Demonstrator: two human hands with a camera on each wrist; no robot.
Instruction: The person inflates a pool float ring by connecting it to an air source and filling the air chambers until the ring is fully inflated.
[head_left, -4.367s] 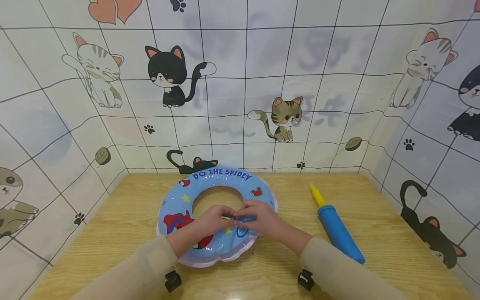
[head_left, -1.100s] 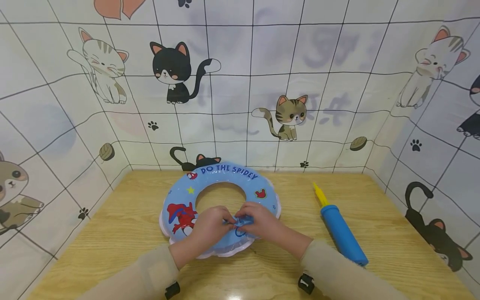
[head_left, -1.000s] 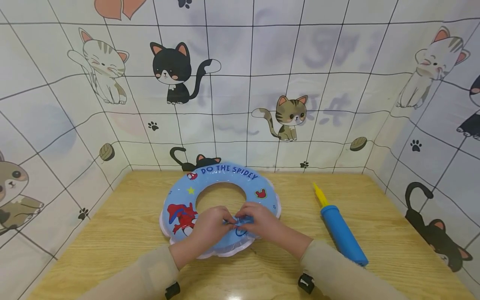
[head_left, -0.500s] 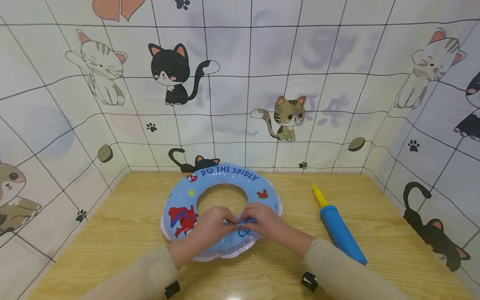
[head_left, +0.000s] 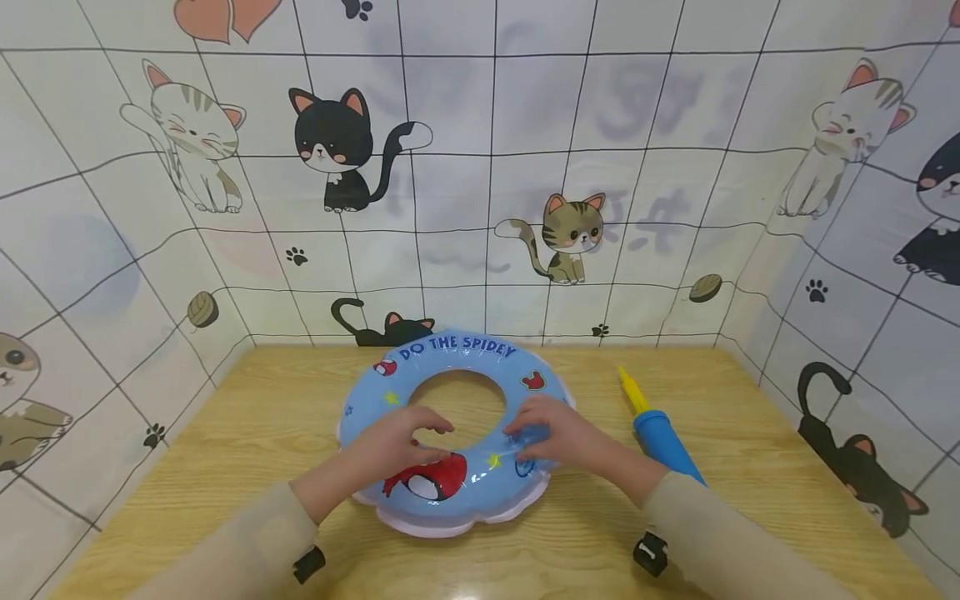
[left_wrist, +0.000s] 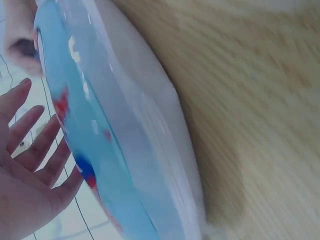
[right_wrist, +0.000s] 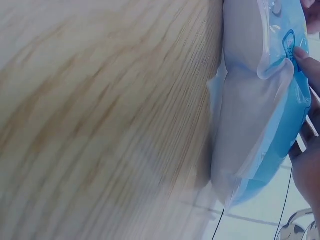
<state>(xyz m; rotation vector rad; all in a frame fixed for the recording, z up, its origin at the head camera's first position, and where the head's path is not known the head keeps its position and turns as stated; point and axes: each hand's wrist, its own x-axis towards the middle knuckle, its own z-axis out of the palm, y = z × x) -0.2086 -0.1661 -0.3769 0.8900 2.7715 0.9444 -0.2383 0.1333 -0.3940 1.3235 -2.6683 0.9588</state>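
Note:
A light blue inflatable swim ring (head_left: pixel 450 504) with "DO THE SPIDEY" lettering and red cartoon figures lies on the wooden table, filled out with a wavy pale rim. Over its left part is my left hand (head_left: pixel 393 442), fingers spread and holding nothing; the left wrist view shows this hand (left_wrist: pixel 35 170) beside the ring's printed face. My right hand (head_left: pixel 566 437) is at the ring's right side, thumb and fingers parted. In the right wrist view, the thumb (right_wrist: pixel 306 62) appears to touch the blue surface near a printed mark. Whether a valve sits beneath the fingers cannot be seen.
To the right lies a blue hand pump (head_left: pixel 667 446) with a yellow nozzle (head_left: pixel 633 390), its lower end hidden by the right sleeve (head_left: pixel 720 533). A cat-printed wall cloth (head_left: pixel 450 192) closes off the back and sides of the table (head_left: pixel 247 467).
Both hands met and pinched at the ring's front right before; now they have parted, left hand leftward, right hand rightward. The ring has shifted slightly right and turned, showing more of the red figure.

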